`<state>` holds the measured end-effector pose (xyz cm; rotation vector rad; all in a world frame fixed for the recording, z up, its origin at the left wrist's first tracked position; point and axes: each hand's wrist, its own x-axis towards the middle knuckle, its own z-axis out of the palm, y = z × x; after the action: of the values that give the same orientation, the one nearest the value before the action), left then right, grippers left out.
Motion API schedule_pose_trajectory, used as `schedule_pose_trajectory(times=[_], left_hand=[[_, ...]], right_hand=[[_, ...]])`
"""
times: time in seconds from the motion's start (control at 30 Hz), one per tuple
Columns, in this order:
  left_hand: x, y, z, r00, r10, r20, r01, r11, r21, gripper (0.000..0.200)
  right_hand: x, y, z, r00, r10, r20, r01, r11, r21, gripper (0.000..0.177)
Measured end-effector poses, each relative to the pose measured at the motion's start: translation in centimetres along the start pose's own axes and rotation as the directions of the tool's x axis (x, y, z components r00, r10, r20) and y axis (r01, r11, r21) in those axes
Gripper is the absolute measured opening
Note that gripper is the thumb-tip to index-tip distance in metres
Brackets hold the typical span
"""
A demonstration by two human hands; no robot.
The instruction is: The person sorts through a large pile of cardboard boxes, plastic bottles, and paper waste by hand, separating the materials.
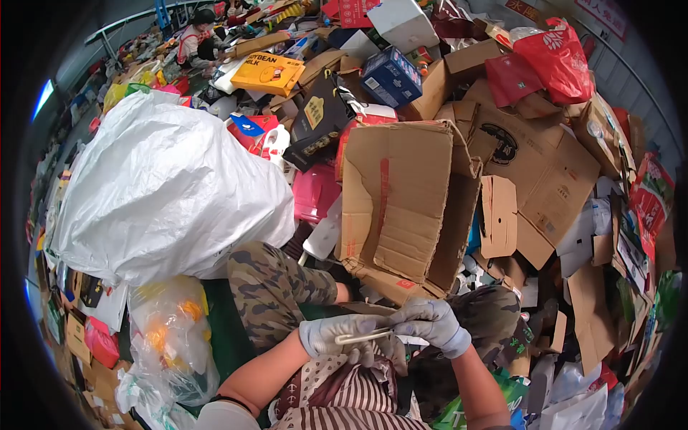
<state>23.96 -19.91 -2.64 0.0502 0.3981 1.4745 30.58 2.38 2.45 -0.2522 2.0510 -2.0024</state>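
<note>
Both gloved hands, left hand (335, 335) and right hand (431, 324), are close together over the lap, each pinching an end of a thin pale strip (364, 335). A big torn cardboard box (405, 208) looms right ahead, with a white sack (165, 186) bulging on the left and flattened cartons (545, 172) heaped behind.

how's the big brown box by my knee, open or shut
Open: the cardboard box lies tipped, flaps splayed loose, its inside showing.

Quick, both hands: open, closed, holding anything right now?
Left hand: closed, gloved, gripping one end of a thin pale strip.
Right hand: closed, gloved, pinching the other end of the same strip.
</note>
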Motion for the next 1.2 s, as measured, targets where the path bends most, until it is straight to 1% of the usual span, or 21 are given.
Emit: schedule_pose_trajectory(times=[0.03,0.07,0.17,0.23,0.3,0.33,0.37,0.43,0.47,0.6,0.67,0.73,0.83,0.87,0.9,0.93,0.97,1.0,1.07,1.13,1.2], left_hand=[[-0.5,0.5,2.0,0.998,-0.01,0.065,0.004,0.995,0.095,0.066],[-0.9,1.0,3.6,0.999,-0.052,0.013,0.048,0.97,0.237,0.073],[-0.7,1.3,5.3,0.985,-0.145,-0.097,0.174,0.817,0.55,0.057],[-0.5,2.1,7.3,0.944,-0.153,-0.292,0.309,0.72,0.621,0.052],[-0.1,0.5,3.9,0.968,0.099,-0.232,0.048,0.831,0.554,0.058],[-0.1,0.9,3.6,0.969,0.162,-0.188,-0.036,0.841,0.54,0.062],[0.0,1.2,3.8,0.949,0.187,-0.254,-0.027,0.851,0.524,0.063],[0.8,1.6,3.4,0.954,0.207,-0.216,-0.079,0.871,0.485,0.061],[1.3,1.6,3.3,0.947,0.235,-0.218,-0.104,0.868,0.485,0.057],[4.1,3.1,4.0,0.933,0.297,-0.202,-0.162,0.85,0.502,0.05],[5.2,4.6,2.7,0.946,0.304,-0.11,-0.218,0.851,0.477,0.05],[6.4,7.7,2.1,0.812,0.558,-0.17,-0.326,0.676,0.661,0.052],[9.0,13.7,2.5,0.612,0.757,-0.228,-0.263,0.467,0.844,0.045],[10.3,15.4,2.5,0.54,0.808,-0.236,-0.225,0.409,0.884,0.041],[11.6,16.7,3.9,0.515,0.857,0.021,-0.009,-0.019,1.0,0.043],[13.0,17.4,5.6,0.565,0.779,0.271,0.199,-0.448,0.872,0.045],[14.5,17.7,6.7,0.672,0.588,0.45,0.323,-0.78,0.535,0.048],[16.5,18.4,6.3,0.85,0.328,0.412,0.239,-0.937,0.254,0.049],[20.9,19.1,1.1,0.96,0.104,0.262,0.136,-0.985,-0.105,0.049],[23.9,19.2,-3.7,0.996,-0.018,0.082,0.027,-0.858,-0.513,0.049],[26.0,17.7,-7.4,1.0,0.006,-0.025,-0.006,-0.899,-0.438,0.046]], right_hand=[[-0.1,-0.4,-0.6,0.998,0.03,0.058,-0.028,0.999,-0.035,0.019],[0.1,-1.3,-1.0,0.988,-0.019,0.154,0.035,0.994,-0.099,0.02],[0.2,-0.4,-0.9,0.978,0.028,0.205,-0.038,0.998,0.044,0.018],[0.4,-0.9,-0.8,0.996,0.068,0.061,-0.075,0.989,0.127,0.02],[0.4,-1.3,-1.4,0.978,0.181,-0.107,-0.139,0.938,0.317,0.023],[0.4,-0.1,-1.7,0.976,0.164,-0.145,-0.075,0.871,0.486,0.028],[0.5,0.8,-1.8,0.963,0.171,-0.208,-0.035,0.845,0.534,0.027],[0.9,1.3,-1.5,0.931,0.201,-0.306,0.035,0.783,0.621,0.027],[0.9,1.0,-1.4,0.951,0.091,-0.296,0.095,0.823,0.559,0.033],[1.8,-2.0,-2.1,0.984,0.121,-0.128,-0.063,0.92,0.386,0.044],[3.2,-3.5,-3.8,0.97,0.027,-0.24,0.067,0.926,0.373,0.038],[5.0,-4.4,-6.8,0.916,-0.009,-0.401,0.197,0.881,0.431,0.034],[7.9,-4.3,-12.3,0.805,-0.043,-0.591,0.436,0.718,0.542,0.031],[8.7,-3.8,-13.4,0.715,0.028,-0.698,0.468,0.722,0.509,0.031],[9.4,-1.6,-15.4,0.716,0.144,-0.683,0.47,0.623,0.625,0.031],[10.5,0.3,-16.4,0.692,0.224,-0.687,0.488,0.555,0.673,0.032],[10.5,1.7,-16.6,0.657,0.315,-0.685,0.515,0.476,0.713,0.032],[10.4,0.6,-15.8,0.569,0.385,-0.726,0.489,0.552,0.676,0.033],[9.8,-1.1,-15.5,0.525,0.332,-0.784,0.52,0.603,0.604,0.033],[9.3,-2.4,-15.7,0.507,0.235,-0.829,0.568,0.632,0.526,0.034],[8.6,-2.7,-16.0,0.536,0.192,-0.822,0.555,0.654,0.514,0.033]])
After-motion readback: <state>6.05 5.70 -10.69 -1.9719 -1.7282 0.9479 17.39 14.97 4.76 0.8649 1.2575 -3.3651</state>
